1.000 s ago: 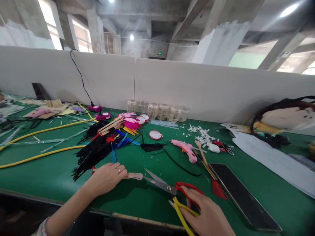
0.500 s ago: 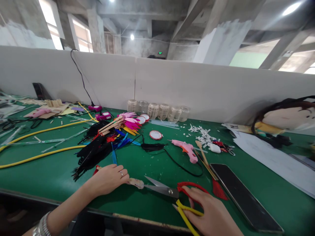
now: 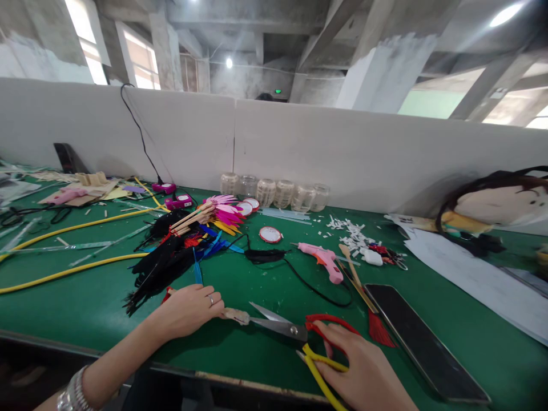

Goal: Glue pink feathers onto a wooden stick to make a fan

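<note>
My left hand [image 3: 188,310] is closed around a short wooden stick, whose whitish, lumpy end [image 3: 237,316] sticks out to the right past my fingers. A bit of red shows behind the wrist. My right hand [image 3: 357,359] grips a pair of scissors [image 3: 282,326] with a red loop and yellow below it. The scissors' blades are parted, and the lower blade's tip touches or nearly touches the stick's whitish end. What my left fingers cover is hidden.
Beyond my left hand lie black feathers [image 3: 165,271] and pink-feathered sticks [image 3: 201,214]. A pink glue gun [image 3: 323,261], a phone [image 3: 422,339], white scraps [image 3: 351,235], clear jars [image 3: 266,193] and a yellow cable [image 3: 81,222] occupy the green table [image 3: 240,377].
The scissors and my right hand have shifted very slightly left, as has the whole view. Both hands keep their holds, and the blades stay parted.
</note>
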{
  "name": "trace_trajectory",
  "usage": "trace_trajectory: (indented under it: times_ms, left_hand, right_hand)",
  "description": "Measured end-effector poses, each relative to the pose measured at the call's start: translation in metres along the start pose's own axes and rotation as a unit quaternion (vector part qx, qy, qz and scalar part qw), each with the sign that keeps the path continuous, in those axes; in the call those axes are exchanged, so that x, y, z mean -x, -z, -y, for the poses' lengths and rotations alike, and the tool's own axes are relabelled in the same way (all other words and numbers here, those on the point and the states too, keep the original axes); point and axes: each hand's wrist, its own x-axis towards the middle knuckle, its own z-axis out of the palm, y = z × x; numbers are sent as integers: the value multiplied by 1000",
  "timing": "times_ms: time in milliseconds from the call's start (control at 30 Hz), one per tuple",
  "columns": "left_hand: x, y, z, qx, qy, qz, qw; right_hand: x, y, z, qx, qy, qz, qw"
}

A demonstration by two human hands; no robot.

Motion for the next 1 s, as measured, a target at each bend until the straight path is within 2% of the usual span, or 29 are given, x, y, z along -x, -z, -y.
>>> trace_trajectory:
  times_ms: [167, 400, 500, 533, 600, 633, 667, 733, 800, 867, 1000]
  left_hand:
    - [-1, 1, -3, -5, 8, -3, 1000]
    - [-1, 2, 2, -10, 23, 2, 1000]
    - [-9, 6, -20, 8, 10, -22, 1000]
    - [-11, 7, -32, 43, -53, -32, 997]
    - [-15, 9, -55, 73, -110, -69, 989]
    - [-15, 10, -64, 79, -123, -78, 986]
    - [-14, 12, -69, 78, -119, -93, 985]
    - [-9, 14, -70, 51, -33, -166, 984]
    - [-4, 17, -63, 19, -23, -227, 974]
    - [-4, 21, -57, 7, -10, -258, 966]
    - [-15, 25, -55, -8, 16, -273, 962]
  right_hand:
    - [-3, 5, 10, 10, -12, 19, 1000]
    - [-4, 7, 16, 51, 1, -10, 999]
    - [-4, -2, 35, 24, 8, -15, 1000]
    - [-5, -3, 41, 0, 17, -7, 1000]
    - [-6, -3, 46, -47, 36, 11, 998]
    - [-7, 0, 43, -48, 19, 25, 998]
    - [-8, 5, 37, -24, -44, 4, 999]
    - [-10, 17, 17, 35, -141, -18, 989]
    - [-12, 27, 0, 89, -210, -29, 973]
    - [-13, 29, -7, 107, -232, -15, 967]
    - [-11, 21, 4, 88, -215, 19, 972]
